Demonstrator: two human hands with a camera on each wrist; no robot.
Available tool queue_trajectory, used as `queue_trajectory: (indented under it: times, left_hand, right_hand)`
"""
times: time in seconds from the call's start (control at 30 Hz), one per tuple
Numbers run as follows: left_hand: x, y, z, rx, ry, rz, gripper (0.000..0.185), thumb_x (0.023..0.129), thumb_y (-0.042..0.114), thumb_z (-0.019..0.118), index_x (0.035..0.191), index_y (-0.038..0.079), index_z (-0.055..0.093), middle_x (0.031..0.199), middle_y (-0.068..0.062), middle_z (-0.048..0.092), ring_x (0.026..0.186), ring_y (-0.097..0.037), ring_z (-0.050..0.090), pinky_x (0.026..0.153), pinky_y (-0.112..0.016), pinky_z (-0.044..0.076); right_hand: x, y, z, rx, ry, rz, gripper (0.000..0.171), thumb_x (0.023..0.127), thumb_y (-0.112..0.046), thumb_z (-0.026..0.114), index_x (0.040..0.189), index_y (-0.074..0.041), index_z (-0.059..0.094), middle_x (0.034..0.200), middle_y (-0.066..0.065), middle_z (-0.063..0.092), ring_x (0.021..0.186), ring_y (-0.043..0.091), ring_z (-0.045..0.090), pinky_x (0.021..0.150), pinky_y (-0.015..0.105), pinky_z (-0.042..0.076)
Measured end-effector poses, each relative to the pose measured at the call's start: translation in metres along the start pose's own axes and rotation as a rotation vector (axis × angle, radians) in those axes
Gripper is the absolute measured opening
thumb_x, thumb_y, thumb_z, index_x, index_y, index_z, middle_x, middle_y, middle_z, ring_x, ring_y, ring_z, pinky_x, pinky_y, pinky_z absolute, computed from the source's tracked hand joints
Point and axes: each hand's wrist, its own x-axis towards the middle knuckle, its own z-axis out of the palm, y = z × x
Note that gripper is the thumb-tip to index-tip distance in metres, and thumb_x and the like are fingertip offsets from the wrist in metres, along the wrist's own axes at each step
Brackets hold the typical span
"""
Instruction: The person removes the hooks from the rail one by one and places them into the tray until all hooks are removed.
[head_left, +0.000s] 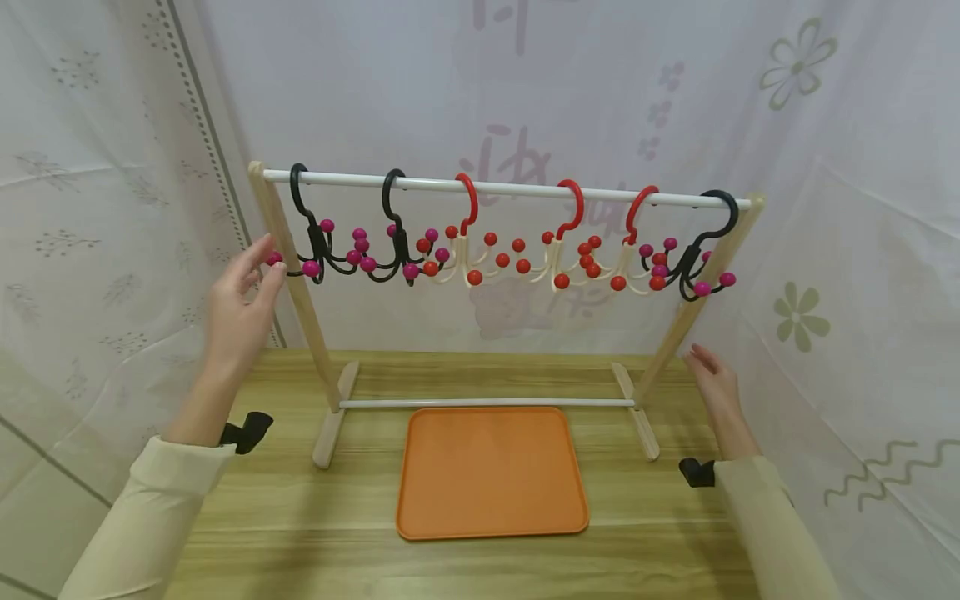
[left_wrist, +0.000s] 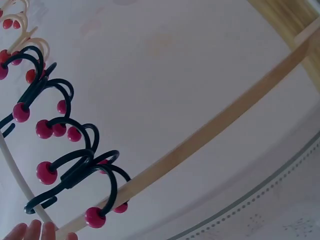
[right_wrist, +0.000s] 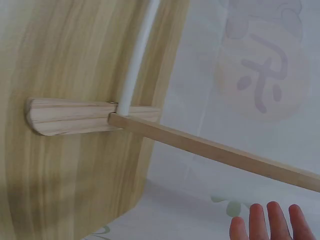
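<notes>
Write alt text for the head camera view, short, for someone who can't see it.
A wooden rack on a table carries six beaded hooks, three black and three red, on a white rail. The left hand touches the leftmost hook; the right hand is open near the right post. An orange tray lies in front.

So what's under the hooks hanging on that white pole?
Below the hooks on the white pole lies an orange tray on the wooden table. The tray looks bare; whatever is beneath it is covered.

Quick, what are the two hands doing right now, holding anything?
Left hand: open, fingertips at a pink ball of the leftmost black hanger, gripping nothing.
Right hand: open, empty, beside the rack's right post.
</notes>
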Motion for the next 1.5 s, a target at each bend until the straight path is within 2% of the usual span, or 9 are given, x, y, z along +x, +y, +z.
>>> queue_trajectory:
  times: [0.07,0.23,0.27,0.4,0.7,1.03,1.27,1.4,1.5]
  left_hand:
    - [0.007,0.005,0.002,0.005,-0.008,0.005,0.044,0.093,0.03,0.042,0.135,0.016,0.036,0.135,-0.002,0.038,0.119,-0.019,0.037,0.097,-0.038,0.03]
    - [0.024,0.013,0.005,0.002,-0.041,-0.013,0.048,0.093,0.031,0.042,0.137,0.015,0.031,0.137,-0.003,0.035,0.121,-0.014,0.035,0.097,-0.03,0.031]
    - [0.028,0.014,0.005,-0.002,-0.048,-0.024,0.049,0.093,0.032,0.042,0.138,0.015,0.029,0.138,-0.002,0.034,0.122,-0.013,0.034,0.097,-0.03,0.031]
    - [0.039,0.02,0.006,-0.012,-0.072,-0.068,0.053,0.093,0.034,0.041,0.139,0.015,0.025,0.141,-0.001,0.028,0.125,-0.01,0.028,0.099,-0.029,0.027]
    - [0.055,0.029,0.008,-0.005,-0.107,-0.126,0.054,0.094,0.033,0.038,0.139,0.008,0.022,0.14,-0.01,0.027,0.126,-0.016,0.028,0.099,-0.027,0.026]
    - [0.069,0.034,0.016,-0.01,-0.057,-0.201,0.048,0.093,0.033,0.041,0.132,0.006,0.038,0.132,-0.013,0.041,0.118,-0.019,0.041,0.095,-0.028,0.033]
    - [0.075,0.034,0.021,-0.012,-0.009,-0.232,0.045,0.091,0.033,0.045,0.124,0.003,0.049,0.122,-0.012,0.051,0.107,-0.018,0.049,0.092,-0.029,0.038]
    - [0.077,0.034,0.021,-0.029,0.016,-0.23,0.041,0.09,0.032,0.049,0.119,0.004,0.053,0.117,-0.009,0.056,0.099,-0.015,0.051,0.087,-0.027,0.039]
    - [0.078,0.034,0.021,-0.051,0.033,-0.219,0.038,0.088,0.03,0.052,0.115,0.003,0.056,0.112,-0.007,0.059,0.096,-0.013,0.052,0.084,-0.027,0.039]
  right_hand:
    - [0.02,0.015,-0.003,0.085,-0.032,-0.033,0.062,0.084,-0.044,0.055,0.133,-0.009,0.04,0.132,0.011,0.041,0.12,0.022,0.035,0.097,0.037,0.029]
    - [0.028,0.001,0.0,0.121,-0.034,-0.002,0.067,0.08,-0.046,0.058,0.134,-0.012,0.038,0.133,0.009,0.04,0.12,0.021,0.035,0.096,0.034,0.031]
    - [0.015,-0.018,0.004,0.049,-0.007,0.037,0.07,0.082,-0.046,0.055,0.137,-0.009,0.031,0.137,0.01,0.034,0.123,0.022,0.03,0.098,0.037,0.029]
    - [0.015,-0.035,0.008,0.029,0.015,0.033,0.067,0.085,-0.041,0.053,0.137,-0.004,0.029,0.137,0.014,0.033,0.121,0.023,0.033,0.097,0.035,0.03]
    - [0.017,-0.048,0.01,0.009,0.031,0.009,0.061,0.09,-0.035,0.046,0.135,0.003,0.028,0.134,0.022,0.032,0.12,0.031,0.033,0.096,0.038,0.032]
    - [0.02,-0.052,0.013,-0.013,0.14,0.093,0.056,0.087,-0.039,0.05,0.13,-0.004,0.042,0.124,0.012,0.049,0.101,0.014,0.049,0.073,0.019,0.038]
    - [0.024,-0.051,0.012,0.044,0.157,0.11,0.052,0.087,-0.034,0.053,0.127,-0.002,0.046,0.092,-0.008,0.057,0.095,0.01,0.053,0.067,0.016,0.04]
    - [0.027,-0.05,0.013,0.052,0.161,0.115,0.052,0.086,-0.034,0.055,0.126,-0.002,0.047,0.096,-0.005,0.06,0.093,0.01,0.054,0.066,0.017,0.043]
    - [0.049,-0.027,0.009,0.104,0.154,0.092,0.051,0.081,-0.036,0.061,0.122,-0.006,0.053,0.105,0.003,0.061,0.094,0.013,0.056,0.069,0.022,0.046]
